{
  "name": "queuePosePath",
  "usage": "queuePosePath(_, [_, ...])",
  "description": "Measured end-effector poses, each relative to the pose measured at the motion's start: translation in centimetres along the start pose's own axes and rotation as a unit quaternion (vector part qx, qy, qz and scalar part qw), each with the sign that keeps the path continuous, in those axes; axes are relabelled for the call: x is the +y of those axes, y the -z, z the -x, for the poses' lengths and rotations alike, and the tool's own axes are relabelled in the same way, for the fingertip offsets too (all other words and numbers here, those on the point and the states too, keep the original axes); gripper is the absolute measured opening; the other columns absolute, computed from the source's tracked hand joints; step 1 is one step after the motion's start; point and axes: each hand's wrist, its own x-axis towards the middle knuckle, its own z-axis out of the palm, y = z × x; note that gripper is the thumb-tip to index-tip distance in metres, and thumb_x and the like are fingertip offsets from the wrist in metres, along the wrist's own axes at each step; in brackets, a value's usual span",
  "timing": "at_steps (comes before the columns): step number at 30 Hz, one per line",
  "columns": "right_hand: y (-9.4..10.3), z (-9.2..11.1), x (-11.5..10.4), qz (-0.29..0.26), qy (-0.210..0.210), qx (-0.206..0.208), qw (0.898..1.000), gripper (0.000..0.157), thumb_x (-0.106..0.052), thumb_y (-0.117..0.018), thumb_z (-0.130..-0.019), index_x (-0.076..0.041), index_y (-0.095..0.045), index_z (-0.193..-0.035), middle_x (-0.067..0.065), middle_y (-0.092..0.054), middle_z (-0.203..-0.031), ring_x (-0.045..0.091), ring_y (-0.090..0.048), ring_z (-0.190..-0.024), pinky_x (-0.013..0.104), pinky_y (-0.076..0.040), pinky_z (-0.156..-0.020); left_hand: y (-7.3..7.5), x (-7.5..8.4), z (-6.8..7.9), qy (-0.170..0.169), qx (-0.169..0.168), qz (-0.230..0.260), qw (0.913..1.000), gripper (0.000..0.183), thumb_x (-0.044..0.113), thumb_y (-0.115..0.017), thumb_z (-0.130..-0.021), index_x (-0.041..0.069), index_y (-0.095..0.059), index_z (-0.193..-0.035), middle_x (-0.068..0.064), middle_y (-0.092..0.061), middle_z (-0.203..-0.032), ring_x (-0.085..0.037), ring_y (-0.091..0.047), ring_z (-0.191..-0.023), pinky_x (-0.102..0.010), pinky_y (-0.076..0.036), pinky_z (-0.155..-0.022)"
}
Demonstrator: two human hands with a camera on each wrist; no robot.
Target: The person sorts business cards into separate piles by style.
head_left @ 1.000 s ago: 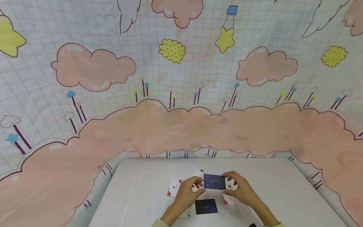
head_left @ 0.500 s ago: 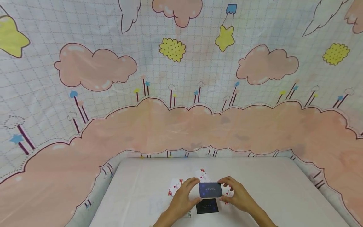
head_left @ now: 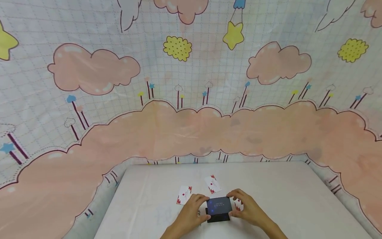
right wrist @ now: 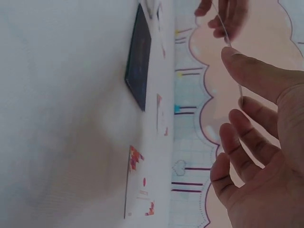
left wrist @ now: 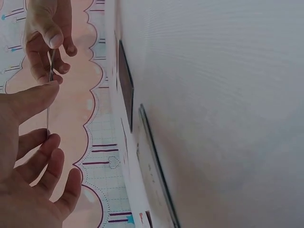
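Both hands hold one dark blue card (head_left: 219, 205) by its short sides, thumb and forefinger pinching each end. My left hand (head_left: 188, 212) has its left end and my right hand (head_left: 250, 209) its right end. The card shows edge-on in the left wrist view, a thin line between the fingers, raised off the table. Another dark card (head_left: 218, 218) lies on the table, partly covered by the held one in the head view; its dark face (right wrist: 138, 59) shows in the right wrist view.
White cards with red flowers lie around: one at the left (head_left: 184, 195), one farther back (head_left: 213, 184), one behind the right hand (right wrist: 138, 185). A pale stack of cards (left wrist: 153, 161) lies near the left hand. A patterned cloth (head_left: 191, 132) rises behind the white table (head_left: 143, 199).
Both hands have brought the held card down and toward the body, from behind the dark card on the table to overlapping it in the head view. The grip stays the same.
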Motion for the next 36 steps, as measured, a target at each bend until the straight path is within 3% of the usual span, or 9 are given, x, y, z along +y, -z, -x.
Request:
queuePosePath(4, [-0.3,0.0,0.2,0.005,0.002,-0.006,1.0,0.053,-0.034,-0.085,-0.073,-0.02,-0.063,-0.119,-0.009,-0.06,-0.118,0.022,-0.058,-0.099,0.035,-0.049,-0.08,-0.3,-0.3,0.1,-0.001,0.003,0.0,1.0,0.052,0.032,-0.081,-0.079,0.019,-0.062,-0.125,0.007,-0.06,-0.121,-0.011,-0.053,-0.111,-0.031,-0.05,-0.093])
queuePosePath(8, [-0.5,-0.1,0.4,0.008,0.008,-0.01,1.0,0.053,-0.034,-0.085,-0.072,-0.021,-0.064,-0.118,-0.008,-0.06,-0.119,0.025,-0.061,-0.105,0.056,-0.047,-0.096,-0.5,-0.5,0.1,0.001,0.009,-0.013,0.9999,0.052,0.031,-0.084,-0.076,0.018,-0.064,-0.122,0.007,-0.061,-0.119,-0.012,-0.053,-0.11,-0.033,-0.049,-0.093])
queuePosePath(10, [-0.7,-0.3,0.5,0.011,0.004,-0.017,1.0,0.052,-0.034,-0.085,-0.072,-0.021,-0.064,-0.118,-0.006,-0.06,-0.12,0.027,-0.061,-0.107,0.061,-0.043,-0.1,-0.6,-0.6,0.1,0.004,0.009,-0.021,0.9997,0.052,0.031,-0.084,-0.075,0.018,-0.064,-0.121,0.007,-0.061,-0.118,-0.012,-0.053,-0.11,-0.033,-0.048,-0.094])
queuePosePath(16, [-1.1,-0.5,1.1,0.041,-0.015,-0.035,0.998,0.052,-0.036,-0.086,-0.07,-0.025,-0.065,-0.116,-0.006,-0.058,-0.118,0.024,-0.057,-0.109,0.051,-0.048,-0.093,-1.2,-1.0,-0.2,0.006,-0.008,-0.04,0.9991,0.05,0.032,-0.085,-0.074,0.019,-0.066,-0.118,0.008,-0.062,-0.116,-0.012,-0.052,-0.109,-0.033,-0.045,-0.092])
queuePosePath(28, [-1.7,-0.6,2.2,0.085,-0.02,-0.044,0.995,0.05,-0.037,-0.087,-0.067,-0.023,-0.067,-0.111,-0.008,-0.056,-0.114,0.016,-0.052,-0.1,0.045,-0.041,-0.089,-2.5,-1.4,-1.1,0.016,-0.02,-0.074,0.997,0.05,0.033,-0.086,-0.069,0.019,-0.069,-0.114,0.009,-0.064,-0.11,-0.011,-0.052,-0.107,-0.03,-0.039,-0.088])
queuePosePath(36, [-2.1,-0.9,2.9,0.099,-0.018,-0.052,0.994,0.048,-0.038,-0.087,-0.067,-0.024,-0.068,-0.109,-0.005,-0.057,-0.112,0.021,-0.054,-0.103,0.046,-0.041,-0.088,-2.7,-1.4,-1.5,0.03,-0.032,-0.082,0.9957,0.048,0.033,-0.086,-0.068,0.018,-0.069,-0.111,0.009,-0.063,-0.108,-0.013,-0.051,-0.106,-0.032,-0.038,-0.086])
